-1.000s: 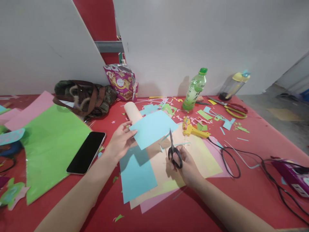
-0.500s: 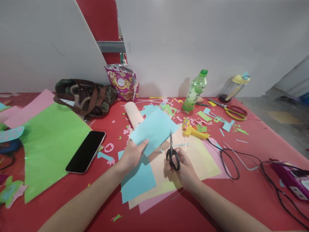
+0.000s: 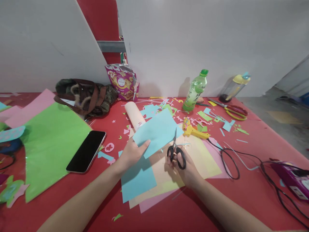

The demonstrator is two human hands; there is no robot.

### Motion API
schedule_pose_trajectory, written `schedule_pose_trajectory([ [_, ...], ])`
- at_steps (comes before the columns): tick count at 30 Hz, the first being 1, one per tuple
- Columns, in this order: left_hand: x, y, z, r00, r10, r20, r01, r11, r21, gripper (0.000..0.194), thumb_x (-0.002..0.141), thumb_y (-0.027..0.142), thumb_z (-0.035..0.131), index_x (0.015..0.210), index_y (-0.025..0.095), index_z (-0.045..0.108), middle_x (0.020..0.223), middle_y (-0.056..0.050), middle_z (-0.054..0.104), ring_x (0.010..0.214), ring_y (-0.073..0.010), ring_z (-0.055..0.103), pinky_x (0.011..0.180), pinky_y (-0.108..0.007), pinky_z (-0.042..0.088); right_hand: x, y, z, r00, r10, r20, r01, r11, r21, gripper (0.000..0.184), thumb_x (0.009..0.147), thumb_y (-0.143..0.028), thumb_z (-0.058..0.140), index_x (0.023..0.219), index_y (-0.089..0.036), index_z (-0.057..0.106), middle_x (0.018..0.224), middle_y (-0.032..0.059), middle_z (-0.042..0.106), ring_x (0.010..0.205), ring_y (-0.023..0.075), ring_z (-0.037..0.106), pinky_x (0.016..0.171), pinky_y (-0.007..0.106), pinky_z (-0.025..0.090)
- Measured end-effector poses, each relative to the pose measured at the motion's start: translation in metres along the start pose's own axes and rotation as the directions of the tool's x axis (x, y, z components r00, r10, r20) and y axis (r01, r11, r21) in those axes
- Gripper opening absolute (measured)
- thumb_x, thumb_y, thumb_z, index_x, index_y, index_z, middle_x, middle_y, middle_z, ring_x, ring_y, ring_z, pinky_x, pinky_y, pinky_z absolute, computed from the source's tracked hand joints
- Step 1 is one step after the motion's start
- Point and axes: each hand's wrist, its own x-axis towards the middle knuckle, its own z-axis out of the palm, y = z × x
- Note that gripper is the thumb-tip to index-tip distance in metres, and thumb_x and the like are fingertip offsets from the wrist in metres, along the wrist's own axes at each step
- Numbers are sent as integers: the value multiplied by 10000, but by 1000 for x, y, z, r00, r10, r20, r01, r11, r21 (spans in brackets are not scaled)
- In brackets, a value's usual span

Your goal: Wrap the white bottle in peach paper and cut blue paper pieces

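Observation:
My left hand pinches the near left edge of a light blue sheet of paper, thumb on top, holding it above the table. My right hand has its fingers in the black handles of a pair of scissors. The scissor blades point away from me and meet the sheet near its right corner. Beneath both hands lies a stack of coloured paper, with another blue sheet on the left and cream and yellow sheets to the right. A cream paper roll lies just behind the held sheet.
A yellow glue gun with a black cord lies right of the paper. Behind are a green bottle, larger scissors and a snack bag. Leftward lie a phone and green sheets. Paper scraps litter the red table.
The held blue sheet has shifted slightly right and toward me. The scissors have moved a little right, and their handles are spread wider apart.

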Motion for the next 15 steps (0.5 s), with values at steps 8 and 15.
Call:
schedule_pose_trajectory([
  [8, 1, 5, -5, 1000, 17, -13, -16, 999, 52, 319, 739, 336, 509, 987, 150, 581, 1038, -69, 617, 972, -234, 553, 858, -355, 435, 1, 3, -2, 1000, 11, -17, -11, 1000, 0, 326, 688, -485, 561, 709, -211, 384, 585, -38, 488, 506, 88, 430, 467, 211, 291],
  [15, 5, 3, -15, 1000, 8, 16, -8, 1000, 15, 333, 729, 347, 523, 1004, 169, 581, 1010, -59, 632, 945, -238, 571, 807, -352, 470, 1, 8, -4, 1000, 14, -23, -14, 1000, -7, 308, 690, -446, 581, 709, -210, 384, 565, -50, 493, 480, 76, 439, 459, 204, 298],
])
